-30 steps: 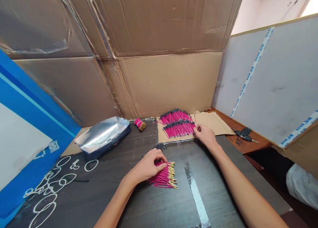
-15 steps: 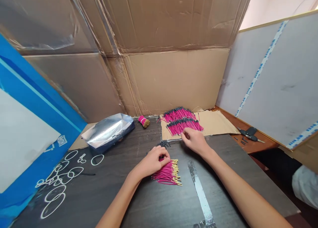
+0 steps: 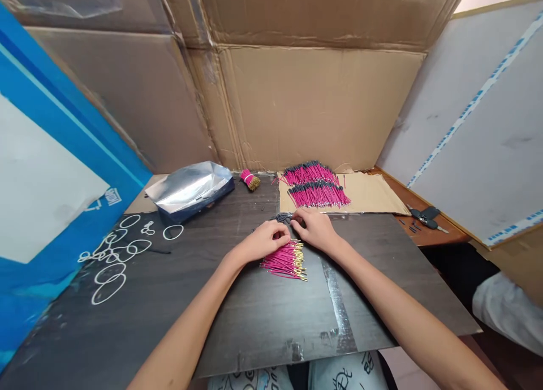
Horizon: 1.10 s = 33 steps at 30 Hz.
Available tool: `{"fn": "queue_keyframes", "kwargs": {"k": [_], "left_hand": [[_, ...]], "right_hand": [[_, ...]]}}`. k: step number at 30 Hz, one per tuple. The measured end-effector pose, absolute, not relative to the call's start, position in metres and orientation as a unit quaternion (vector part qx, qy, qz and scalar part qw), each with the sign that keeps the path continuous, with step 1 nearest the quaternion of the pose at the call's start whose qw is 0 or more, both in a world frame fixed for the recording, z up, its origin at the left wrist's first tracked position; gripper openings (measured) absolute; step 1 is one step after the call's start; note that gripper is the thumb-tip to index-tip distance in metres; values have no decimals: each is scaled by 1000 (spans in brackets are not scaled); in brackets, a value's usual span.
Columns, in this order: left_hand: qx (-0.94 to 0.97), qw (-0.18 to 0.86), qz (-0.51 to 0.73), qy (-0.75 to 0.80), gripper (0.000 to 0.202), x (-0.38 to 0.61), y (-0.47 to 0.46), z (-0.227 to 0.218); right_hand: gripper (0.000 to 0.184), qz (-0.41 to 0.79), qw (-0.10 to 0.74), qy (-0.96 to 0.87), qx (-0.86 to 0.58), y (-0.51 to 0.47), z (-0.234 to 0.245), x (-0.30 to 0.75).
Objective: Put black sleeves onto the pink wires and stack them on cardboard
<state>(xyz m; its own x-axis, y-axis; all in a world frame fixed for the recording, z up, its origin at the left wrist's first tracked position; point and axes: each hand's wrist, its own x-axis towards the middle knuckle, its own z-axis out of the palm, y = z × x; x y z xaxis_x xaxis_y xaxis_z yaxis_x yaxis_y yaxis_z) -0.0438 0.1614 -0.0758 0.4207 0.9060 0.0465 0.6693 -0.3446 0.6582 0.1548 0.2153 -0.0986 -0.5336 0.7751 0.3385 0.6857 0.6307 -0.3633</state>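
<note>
My left hand (image 3: 266,240) rests at the upper left edge of a small pile of pink wires with gold-coloured ends (image 3: 282,261). Its thumb and forefinger are pinched together; what they hold is too small to make out. Close beside it on the right, my right hand (image 3: 314,228) has its fingers curled together near a little heap of short black sleeves (image 3: 281,218). Whatever is between those fingertips cannot be made out. Farther back, black-tipped pink wires (image 3: 319,195) lie in two rows on a cardboard sheet (image 3: 373,193).
A silver foil bag (image 3: 190,186) and a banded bundle of pink wires (image 3: 249,179) stand at the back. White rubber bands (image 3: 109,288) lie scattered on the left. Black-handled cutters (image 3: 426,217) lie at the right. Cardboard (image 3: 318,107) walls the far side; a person's sleeve (image 3: 509,311) shows at right.
My right hand has come away from the black-tipped wires, moving left and nearer to sit beside my left hand. My left hand stays at the gold-ended pile. The view has tilted down.
</note>
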Motion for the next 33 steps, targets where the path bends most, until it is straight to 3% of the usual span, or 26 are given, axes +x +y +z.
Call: {"fn": "queue_keyframes", "kwargs": {"k": [5, 10, 16, 33], "left_hand": [[760, 345, 254, 489, 26, -44, 163, -76], [728, 325, 316, 515, 27, -46, 169, -82], [683, 288, 398, 542, 25, -49, 174, -90], [681, 303, 401, 533, 25, -48, 176, -95]], "right_hand": [[11, 66, 212, -871, -438, 218, -100, 150], [13, 36, 190, -880, -435, 223, -106, 148], [14, 106, 247, -880, -391, 223, -106, 155], [14, 134, 261, -893, -341, 227, -109, 157]]}}
